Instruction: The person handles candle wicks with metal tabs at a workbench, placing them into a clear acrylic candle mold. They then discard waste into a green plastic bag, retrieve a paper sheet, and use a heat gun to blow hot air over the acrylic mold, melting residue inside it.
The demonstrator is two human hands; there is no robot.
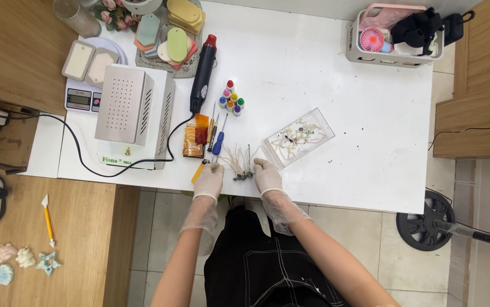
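Wicks [239, 162] lie between both hands, tray [299, 138] to their right.

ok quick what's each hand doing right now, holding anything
Left hand: gloved, resting palm down on the table edge; grip cannot be told.
Right hand: gloved, fingers touching the small bunch of wicks; grip cannot be told.

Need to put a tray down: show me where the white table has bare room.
Bare: the white table right of the clear plastic box, below the basket; also between heat gun and basket. Crowded: around the metal machine, dye bottles and both hands.
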